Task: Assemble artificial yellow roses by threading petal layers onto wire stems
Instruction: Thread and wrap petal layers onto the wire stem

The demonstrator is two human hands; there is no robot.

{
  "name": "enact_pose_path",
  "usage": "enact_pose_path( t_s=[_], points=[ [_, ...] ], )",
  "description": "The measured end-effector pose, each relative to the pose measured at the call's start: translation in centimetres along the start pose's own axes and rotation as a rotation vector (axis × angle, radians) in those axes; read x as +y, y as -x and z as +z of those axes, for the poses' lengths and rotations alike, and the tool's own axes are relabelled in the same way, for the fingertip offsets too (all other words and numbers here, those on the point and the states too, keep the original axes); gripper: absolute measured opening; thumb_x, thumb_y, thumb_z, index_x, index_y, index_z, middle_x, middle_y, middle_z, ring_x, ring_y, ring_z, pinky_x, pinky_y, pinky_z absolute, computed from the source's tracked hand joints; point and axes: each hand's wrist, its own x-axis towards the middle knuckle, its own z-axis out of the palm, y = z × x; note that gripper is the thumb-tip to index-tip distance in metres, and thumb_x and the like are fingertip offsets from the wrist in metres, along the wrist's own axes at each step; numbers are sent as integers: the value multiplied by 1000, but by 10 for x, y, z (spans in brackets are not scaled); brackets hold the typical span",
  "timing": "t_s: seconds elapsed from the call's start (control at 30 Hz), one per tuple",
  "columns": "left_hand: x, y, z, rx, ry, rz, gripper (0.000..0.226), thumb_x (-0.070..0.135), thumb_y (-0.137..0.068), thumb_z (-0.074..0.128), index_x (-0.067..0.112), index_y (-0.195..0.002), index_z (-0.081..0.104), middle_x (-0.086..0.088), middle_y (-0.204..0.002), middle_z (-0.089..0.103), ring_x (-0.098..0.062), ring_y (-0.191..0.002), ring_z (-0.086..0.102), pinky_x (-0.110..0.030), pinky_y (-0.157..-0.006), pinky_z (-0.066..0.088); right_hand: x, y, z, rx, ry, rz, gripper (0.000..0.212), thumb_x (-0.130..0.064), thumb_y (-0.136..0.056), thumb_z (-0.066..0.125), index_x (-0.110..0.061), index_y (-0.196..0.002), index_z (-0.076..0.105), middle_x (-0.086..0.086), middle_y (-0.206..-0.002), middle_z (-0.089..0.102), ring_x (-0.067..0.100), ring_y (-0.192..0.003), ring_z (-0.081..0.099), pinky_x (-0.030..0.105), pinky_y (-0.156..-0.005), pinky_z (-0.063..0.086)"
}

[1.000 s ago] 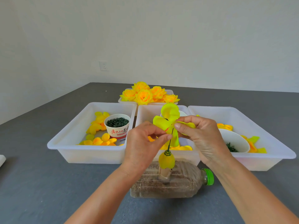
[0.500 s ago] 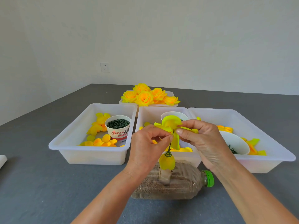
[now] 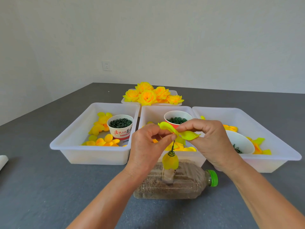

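My left hand (image 3: 149, 146) and my right hand (image 3: 209, 141) both pinch a bright yellow-green petal layer (image 3: 179, 132) at the top of a thin dark wire stem (image 3: 173, 145). The stem stands upright, with a green ring (image 3: 171, 153) and a closed yellow bud (image 3: 170, 161) lower down on it. Its foot sits in a block on a clear plastic bottle (image 3: 175, 184) that lies on its side, filled with brown grain. The stem's tip is hidden behind my fingers.
Three white trays hold loose yellow petals: left tray (image 3: 69, 141), middle tray (image 3: 148, 113), right tray (image 3: 270, 146). Paper cups of green parts (image 3: 120, 126) (image 3: 177, 117) stand in the first two; a white cup (image 3: 241, 142) leans in the right one. Finished yellow roses (image 3: 150, 95) lie behind.
The petal layer has come down from an upright spread to lie flatter across the stem top between my fingers. The view has tilted slightly, with both hands staying at the stem.
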Motion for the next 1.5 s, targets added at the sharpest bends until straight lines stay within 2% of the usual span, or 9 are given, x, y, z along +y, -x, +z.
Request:
enact_pose_path(
  t_s=[0.17,0.37,0.5,0.83,0.97,1.07,1.17,1.37,1.5],
  points=[
    [0,0,-5,115,-141,108,28,8,-68,80,22,-80,58,4,-81,61,-12,-67,53,-20,-62,47,4,2,0,-47,156,-136,20,5,-76,71,-14,-80,75,2,-84,71,9,-85,63,20,-82,49],
    [-3,2,-8,6,-225,377,23,-1,-69,76,12,-88,73,-2,-95,59,-1,-73,52,-14,-65,45,9,5,5,-64,254,-293,11,-2,-75,66,-6,-79,75,4,-80,70,17,-78,64,33,-75,50],
    [-10,3,-9,-30,-258,403,18,-1,-71,74,8,-87,75,-5,-93,63,-3,-75,53,-24,-63,49,14,8,6,-74,255,-320,8,-2,-77,68,-5,-79,74,4,-79,70,18,-77,64,37,-71,51],
    [-17,6,-13,-48,-332,482,18,0,-71,70,6,-88,75,-5,-90,68,-11,-82,62,-25,-74,52,22,17,12,-62,289,-341,9,-4,-76,66,-6,-78,74,2,-80,70,18,-76,63,36,-70,51],
    [-17,13,-13,-30,-268,340,30,6,-71,75,14,-99,67,4,-89,63,-7,-67,54,-20,-64,48,25,19,12,-38,196,-252,9,-1,-77,67,-6,-81,75,4,-82,71,20,-79,64,38,-74,52],
    [-21,28,-12,62,-137,33,30,12,-71,77,27,-85,55,13,-77,59,-5,-61,51,-15,-56,44,26,20,14,-31,93,-169,13,4,-76,70,-5,-83,75,6,-83,71,17,-80,65,32,-78,52],
    [-30,42,-9,24,-86,-149,26,12,-70,78,24,-78,57,13,-75,63,0,-55,49,-15,-53,44,25,19,15,-33,27,-122,12,3,-76,70,-5,-83,74,8,-82,71,14,-80,64,21,-79,51],
    [-33,47,-5,-124,-212,-173,43,32,-55,88,31,-84,56,12,-75,66,-3,-54,50,-17,-52,44,24,20,15,-29,20,-89,14,6,-75,70,-5,-82,74,5,-82,70,12,-82,64,17,-79,50],
    [-35,46,-7,-88,-158,-193,37,26,-59,87,28,-81,58,9,-70,67,0,-50,47,-14,-50,42,25,21,16,-17,16,-85,15,7,-75,70,-5,-82,74,4,-82,70,12,-82,64,14,-78,49]
  ],
)
